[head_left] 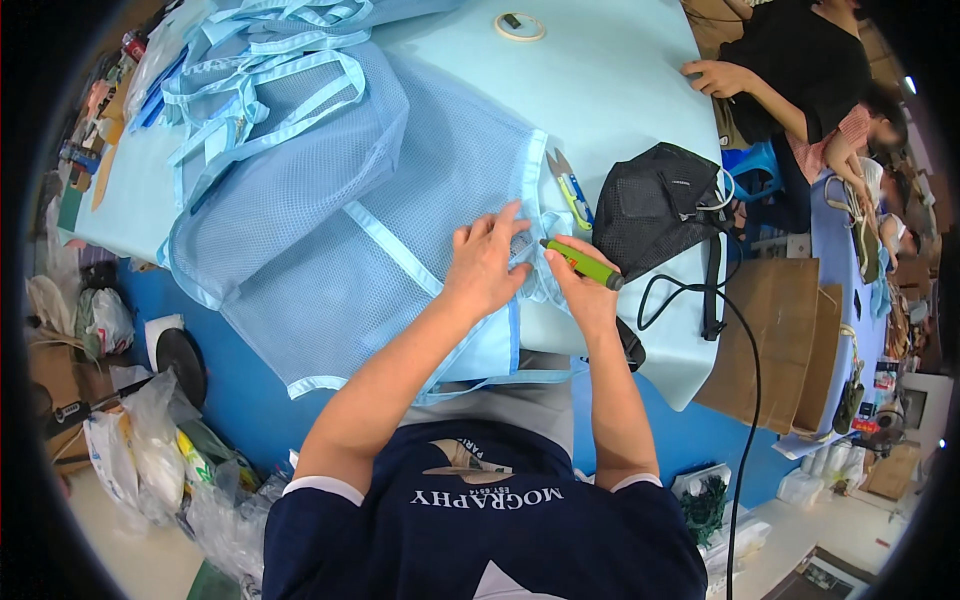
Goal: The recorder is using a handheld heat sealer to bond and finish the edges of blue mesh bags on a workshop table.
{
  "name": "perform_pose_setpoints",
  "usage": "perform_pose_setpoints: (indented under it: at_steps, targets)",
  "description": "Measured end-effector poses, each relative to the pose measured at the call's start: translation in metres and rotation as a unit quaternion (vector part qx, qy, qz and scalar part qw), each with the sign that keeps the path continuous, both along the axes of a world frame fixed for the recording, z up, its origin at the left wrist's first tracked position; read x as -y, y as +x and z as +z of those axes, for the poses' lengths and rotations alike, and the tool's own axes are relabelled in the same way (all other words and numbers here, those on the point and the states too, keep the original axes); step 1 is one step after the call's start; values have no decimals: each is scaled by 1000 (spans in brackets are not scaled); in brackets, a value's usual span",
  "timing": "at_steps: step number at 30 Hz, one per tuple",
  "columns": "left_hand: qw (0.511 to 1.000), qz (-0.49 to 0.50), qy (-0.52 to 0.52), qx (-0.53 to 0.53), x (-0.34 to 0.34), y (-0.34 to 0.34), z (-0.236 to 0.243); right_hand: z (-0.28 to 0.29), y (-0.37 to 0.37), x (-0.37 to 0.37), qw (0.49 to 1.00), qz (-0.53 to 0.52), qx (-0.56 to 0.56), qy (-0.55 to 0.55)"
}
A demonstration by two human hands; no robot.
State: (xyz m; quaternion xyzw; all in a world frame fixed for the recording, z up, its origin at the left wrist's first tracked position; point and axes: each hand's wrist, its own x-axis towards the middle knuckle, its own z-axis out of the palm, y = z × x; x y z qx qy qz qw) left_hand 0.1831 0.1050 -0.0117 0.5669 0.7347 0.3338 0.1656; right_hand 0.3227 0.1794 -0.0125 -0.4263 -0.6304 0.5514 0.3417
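Observation:
My left hand (485, 258) lies on the light blue mesh bag (400, 290), fingers apart, beside its pale blue bound edge (533, 165). My right hand (588, 290) grips a green marker-like stick (585, 264) with dark ends. Its left end is close to the gathered edge by my left fingertips; whether it touches the fabric I cannot tell. Just beyond my right hand lie thread snips (572, 192) with yellow and blue handles. A black mesh drawstring bag (650, 210) sits to the right of them.
More blue mesh pieces with straps (255, 85) are heaped at the far left of the pale table (630, 70). A round ring (520, 27) lies at the back. A black cord (755, 400) hangs off the right side, near a cardboard box (765, 340). A co-worker's hand (718, 78) rests at the far right edge.

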Motion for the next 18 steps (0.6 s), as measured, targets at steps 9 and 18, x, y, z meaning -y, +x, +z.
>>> perform_pose_setpoints:
  at_steps: [9, 18]
  targets:
    - [999, -9, 35, -11, 2, 1, -4, 4, 0, 1, 1000, 7, 0, -7]
    - [998, -10, 52, -16, 2, 0, -4, 4, -3, 1, 1000, 6, 7, 18]
